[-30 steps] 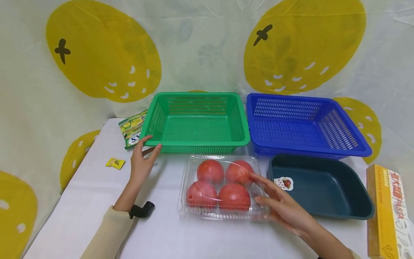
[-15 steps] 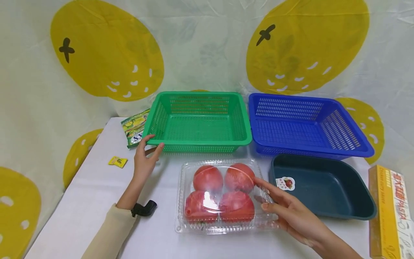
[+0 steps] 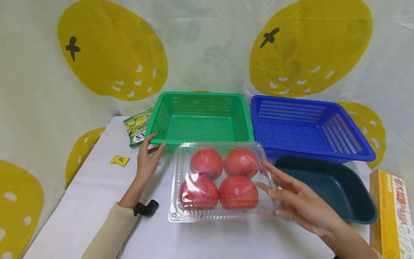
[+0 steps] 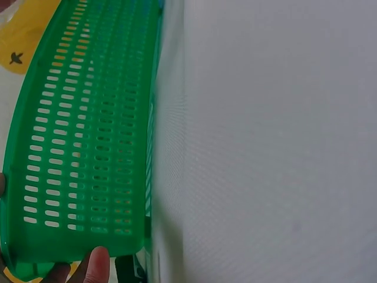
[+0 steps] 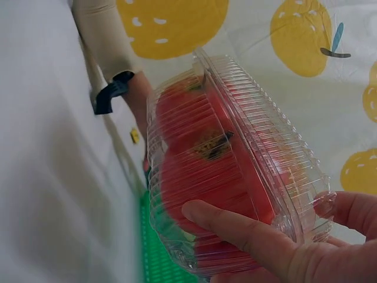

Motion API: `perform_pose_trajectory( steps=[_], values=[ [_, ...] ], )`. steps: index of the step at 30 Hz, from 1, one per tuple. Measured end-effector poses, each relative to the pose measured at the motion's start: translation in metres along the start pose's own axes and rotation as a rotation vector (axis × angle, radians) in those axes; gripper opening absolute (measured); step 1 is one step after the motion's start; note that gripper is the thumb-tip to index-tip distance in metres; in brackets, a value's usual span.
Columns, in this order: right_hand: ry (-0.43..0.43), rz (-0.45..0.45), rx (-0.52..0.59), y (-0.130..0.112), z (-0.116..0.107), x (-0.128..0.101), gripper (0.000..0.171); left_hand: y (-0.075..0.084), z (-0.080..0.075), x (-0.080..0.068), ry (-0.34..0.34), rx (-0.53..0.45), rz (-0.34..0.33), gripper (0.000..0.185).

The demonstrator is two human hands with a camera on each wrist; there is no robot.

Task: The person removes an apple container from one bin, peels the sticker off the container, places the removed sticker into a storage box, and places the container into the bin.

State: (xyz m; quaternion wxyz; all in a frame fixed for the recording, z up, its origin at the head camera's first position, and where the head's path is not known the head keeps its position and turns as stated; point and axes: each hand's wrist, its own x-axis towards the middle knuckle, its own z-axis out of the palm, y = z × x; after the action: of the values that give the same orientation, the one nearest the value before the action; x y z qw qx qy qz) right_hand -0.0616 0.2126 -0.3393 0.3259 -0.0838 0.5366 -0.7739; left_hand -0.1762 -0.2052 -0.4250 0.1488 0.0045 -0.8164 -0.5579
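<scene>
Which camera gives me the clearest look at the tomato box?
The head view: the whole clear tomato box shows with four tomatoes, the right hand holding its edge. The right wrist view shows it close but cropped. The left wrist view shows only the green basket.

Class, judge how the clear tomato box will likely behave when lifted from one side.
The clear box looks thin, so it probably flexes. Its four tomatoes likely make it heavy and prone to sag or tip away from the right hand. The smooth plastic may slip.

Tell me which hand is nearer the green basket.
Left. The left hand grips the green basket at its near left corner; the right hand holds the clear tomato box, in front of the basket.
</scene>
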Motion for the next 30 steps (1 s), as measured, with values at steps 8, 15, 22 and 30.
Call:
perform_pose_trajectory(
  steps=[8,15,22,30],
  values=[
    [-0.017,-0.093,0.023,-0.023,0.001,0.023,0.067,-0.002,0.001,0.002,0.005,-0.005,0.003,0.054],
    [-0.012,-0.176,0.042,-0.031,-0.005,0.049,0.067,-0.002,0.002,0.000,0.009,-0.002,-0.001,0.052],
    [0.095,-0.145,0.078,-0.047,-0.009,0.072,0.071,-0.003,0.003,0.000,-0.004,0.000,-0.002,0.051],
    [0.125,-0.142,0.094,-0.065,-0.005,0.103,0.073,-0.004,0.002,0.001,0.002,0.018,0.009,0.050]
  ],
)
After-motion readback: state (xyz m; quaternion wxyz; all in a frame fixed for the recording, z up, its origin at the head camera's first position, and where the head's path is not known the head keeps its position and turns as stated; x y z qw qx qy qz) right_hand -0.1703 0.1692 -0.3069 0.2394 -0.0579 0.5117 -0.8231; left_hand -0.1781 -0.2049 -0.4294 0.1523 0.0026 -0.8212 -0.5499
